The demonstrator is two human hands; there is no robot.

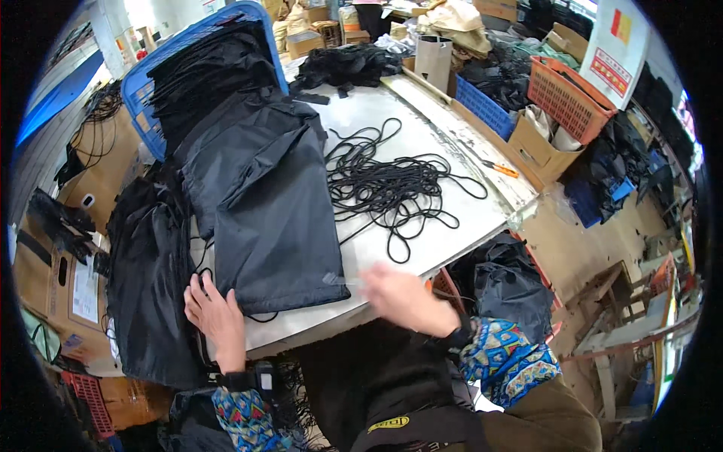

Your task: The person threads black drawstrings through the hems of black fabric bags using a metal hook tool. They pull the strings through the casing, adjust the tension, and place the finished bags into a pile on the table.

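A black fabric drawstring bag (279,233) lies flat on the white table, its hemmed edge toward me. My left hand (215,316) rests at the bag's near left corner, fingers spread and touching the fabric edge. My right hand (403,297) is just off the near right corner, smeared by motion, its fingers curled in. A small pale, see-through strip (335,279) shows between that corner and the right fingers; its kind is unclear. Black cord (263,319) peeks out below the hem. A loose heap of black cord (395,184) lies right of the bag.
A blue basket (135,105) full of black fabric stands at the far left. More black fabric (154,279) hangs over the table's left edge. An orange-handled cutter (501,169) lies on the right board. Beyond are an orange crate (572,98) and a cardboard box (542,151).
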